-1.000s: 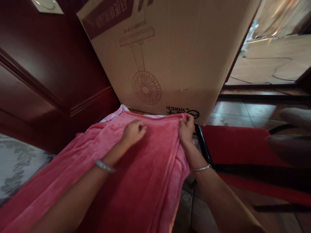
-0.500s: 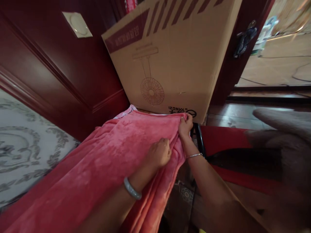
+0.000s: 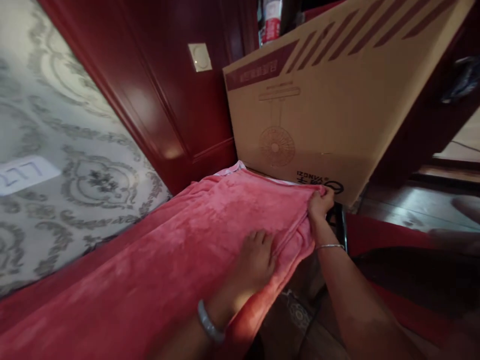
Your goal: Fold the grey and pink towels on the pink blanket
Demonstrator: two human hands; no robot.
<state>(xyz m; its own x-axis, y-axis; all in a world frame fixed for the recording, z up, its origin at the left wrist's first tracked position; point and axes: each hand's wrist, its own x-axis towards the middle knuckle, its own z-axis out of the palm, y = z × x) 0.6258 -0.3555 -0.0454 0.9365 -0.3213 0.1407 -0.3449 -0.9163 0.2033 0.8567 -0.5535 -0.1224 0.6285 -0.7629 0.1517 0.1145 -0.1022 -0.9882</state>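
Note:
A pink plush blanket [image 3: 176, 250] lies spread over a long, low surface that it mostly hides. Its far edge shows a pale trim beside the cardboard box. My right hand [image 3: 320, 202], with a thin bracelet at the wrist, is closed around the blanket's far right corner. Nearer to me, my left hand [image 3: 257, 260] rests palm down on the blanket close to its right side, fingers stretched out and holding nothing. A grey bangle [image 3: 210, 322] circles that wrist. Folds of the blanket run between the two hands and hang over the right side.
A large cardboard box [image 3: 330, 100] with a printed fan drawing stands behind the blanket. Dark red panelling [image 3: 161, 90] and patterned wallpaper [image 3: 101, 175] border the left. A red and white container [image 3: 272, 20] shows above the box. Tiled floor [image 3: 408, 195] lies at right.
The view has swung left, so things sit further right. My left hand has gone from a curled fist to fingers laid out on the blanket. My right hand keeps hold of the corner.

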